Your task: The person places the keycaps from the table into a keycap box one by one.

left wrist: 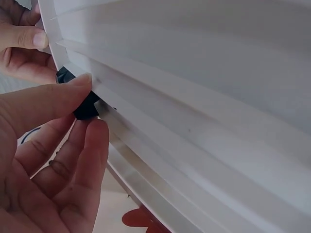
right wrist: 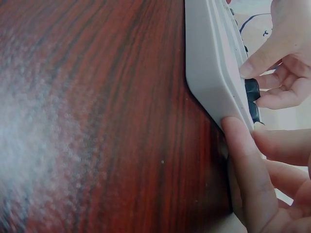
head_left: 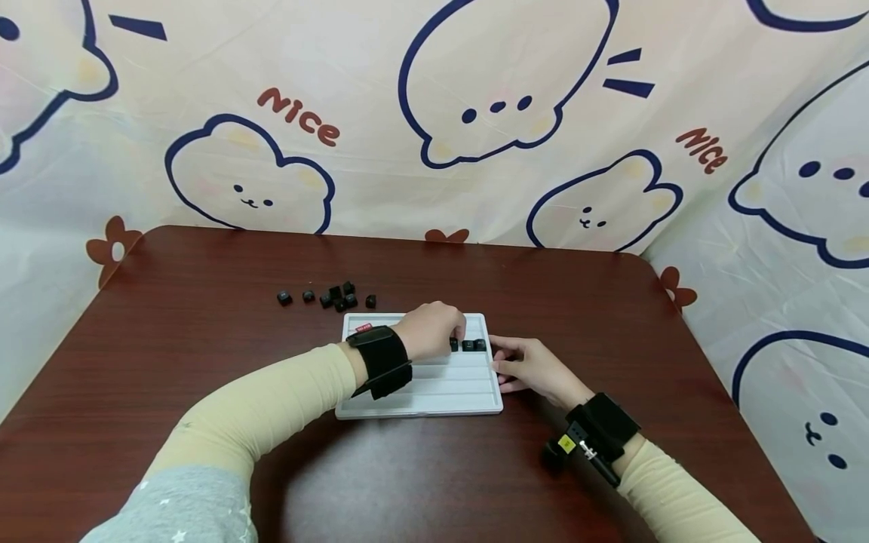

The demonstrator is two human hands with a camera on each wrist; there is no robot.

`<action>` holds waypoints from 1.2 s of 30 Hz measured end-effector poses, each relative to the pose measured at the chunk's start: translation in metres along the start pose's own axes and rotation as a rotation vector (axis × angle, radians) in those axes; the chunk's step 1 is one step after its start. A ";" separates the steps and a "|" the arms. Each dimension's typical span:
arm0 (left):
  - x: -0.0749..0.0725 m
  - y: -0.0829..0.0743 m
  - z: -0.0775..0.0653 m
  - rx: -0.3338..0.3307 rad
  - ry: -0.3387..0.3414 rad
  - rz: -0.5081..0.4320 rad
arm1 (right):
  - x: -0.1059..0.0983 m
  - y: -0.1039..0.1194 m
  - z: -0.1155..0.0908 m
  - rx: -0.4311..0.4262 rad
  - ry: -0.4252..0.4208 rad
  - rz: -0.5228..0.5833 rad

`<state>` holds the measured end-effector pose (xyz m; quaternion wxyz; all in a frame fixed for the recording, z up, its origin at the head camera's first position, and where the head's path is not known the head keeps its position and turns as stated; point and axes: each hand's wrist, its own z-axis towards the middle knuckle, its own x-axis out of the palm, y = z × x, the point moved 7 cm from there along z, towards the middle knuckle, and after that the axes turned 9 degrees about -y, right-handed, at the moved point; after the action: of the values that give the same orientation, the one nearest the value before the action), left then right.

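Observation:
My left hand (head_left: 431, 330) reaches over a white ridged tray (head_left: 462, 388) and pinches a small black keycap (left wrist: 87, 107) between thumb and fingertips, at one of the tray's rows. Two more black keycaps (head_left: 474, 345) sit side by side in that row, against the right end. The fingers of my right hand (head_left: 536, 369) touch the tray's right edge from outside, near these keycaps. In the right wrist view, one finger (right wrist: 243, 150) lies along the tray's side wall and another fingertip is at the rim. My left hand covers part of the row.
Several loose black keycaps (head_left: 333, 298) are scattered on the dark wooden table (head_left: 204, 317) behind the tray's left corner. A red label (head_left: 363, 327) shows on the tray's upper left. A printed cloth (head_left: 373, 188) hangs behind the table.

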<state>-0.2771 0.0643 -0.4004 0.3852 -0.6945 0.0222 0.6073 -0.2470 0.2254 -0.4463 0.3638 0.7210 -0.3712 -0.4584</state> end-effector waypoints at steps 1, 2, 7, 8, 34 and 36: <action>0.000 0.000 0.000 -0.002 0.002 -0.002 | 0.000 0.000 0.000 -0.002 0.000 0.001; 0.000 0.001 0.000 -0.005 0.004 -0.003 | 0.000 0.000 0.000 -0.003 0.000 0.002; 0.001 0.003 0.000 -0.011 0.010 -0.027 | 0.000 -0.001 0.001 -0.001 -0.002 0.003; 0.001 0.003 0.000 -0.011 0.012 -0.033 | 0.000 -0.002 0.001 0.000 -0.003 0.002; 0.001 0.002 0.002 -0.015 -0.008 -0.035 | 0.000 -0.001 0.002 -0.003 0.001 0.012; 0.001 0.002 0.002 -0.014 -0.008 -0.029 | 0.000 0.000 0.002 0.000 -0.001 0.010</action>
<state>-0.2799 0.0640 -0.4021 0.3893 -0.6949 0.0063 0.6046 -0.2484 0.2255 -0.4471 0.3661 0.7189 -0.3748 -0.4568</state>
